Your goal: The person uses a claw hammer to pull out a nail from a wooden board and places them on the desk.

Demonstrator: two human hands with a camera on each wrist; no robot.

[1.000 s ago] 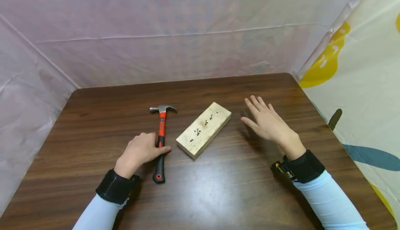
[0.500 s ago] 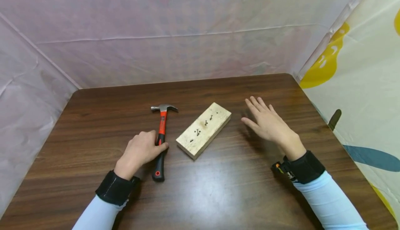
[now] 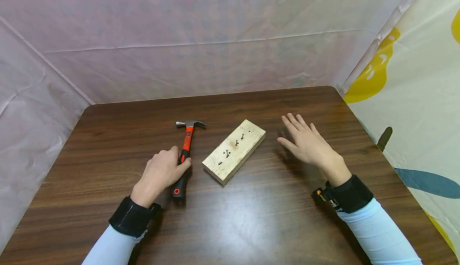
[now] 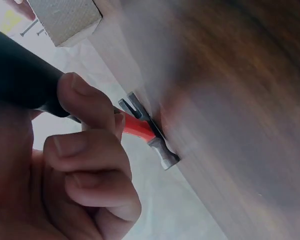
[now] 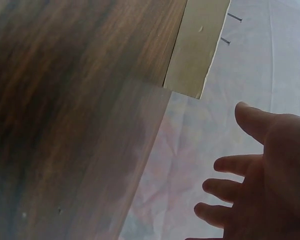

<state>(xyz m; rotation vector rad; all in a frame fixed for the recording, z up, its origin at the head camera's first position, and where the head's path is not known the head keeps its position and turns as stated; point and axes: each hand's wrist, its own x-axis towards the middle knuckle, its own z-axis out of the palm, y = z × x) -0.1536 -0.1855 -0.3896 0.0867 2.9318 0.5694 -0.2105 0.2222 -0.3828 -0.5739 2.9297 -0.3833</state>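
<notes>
A claw hammer with a red and black handle lies to the left of a pale wooden block. My left hand grips the hammer's handle, fingers curled round it; the left wrist view shows the steel hammer head beyond the fingers, at the table. Several nails stick up from the block's top face. To the right of the block, my right hand hovers apart from it with fingers spread, holding nothing. In the right wrist view two nails show past the block's edge.
Everything is on a dark brown wooden table with rounded far corners. A pale cloth wall rises behind the far edge. Another cloth, printed with yellow and grey shapes, hangs along the right side.
My left hand has tilted the hammer, its handle end rising and swinging up and left while the head shifts slightly right. The block and my right hand stay in place.
</notes>
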